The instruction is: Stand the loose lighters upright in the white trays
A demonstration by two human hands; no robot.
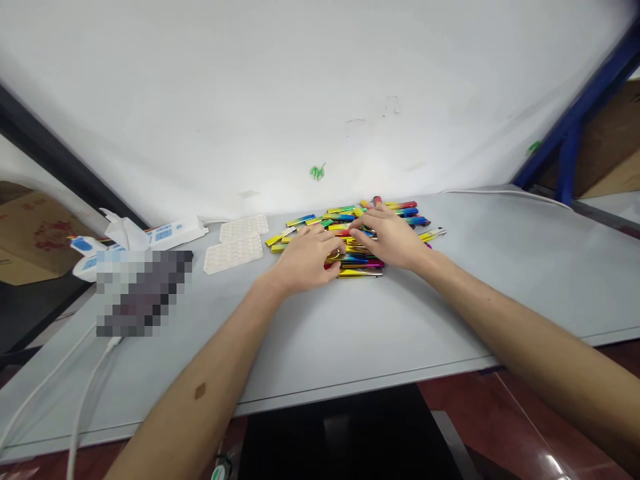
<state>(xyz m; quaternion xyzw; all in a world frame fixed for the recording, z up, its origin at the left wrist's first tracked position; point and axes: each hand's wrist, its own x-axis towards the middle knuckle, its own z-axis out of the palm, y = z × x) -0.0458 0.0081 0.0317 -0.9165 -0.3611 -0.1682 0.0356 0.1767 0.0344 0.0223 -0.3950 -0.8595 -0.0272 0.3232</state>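
Note:
A heap of slim, shiny pieces (360,273) in yellow, blue, red and green, some with silver ends, lies at the back of the table; they resemble lighters. My left hand (311,259) rests palm down over the left and front part of the heap, its fingers apart and slightly bent. On the right side of the heap lies my right hand (387,237), also palm down, with bent, parted fingers reaching in toward the middle. Both hands touch the pieces, and neither visibly grips one. Their palms cover part of the heap.
Two white dimpled sheets (234,253) lie left of the heap. Further left are a white power strip (170,233), a blurred dark device (150,293) and a white cable (87,400). A white wall (225,113) rises behind the grey table (360,340). Cardboard boxes (30,233) stand beyond.

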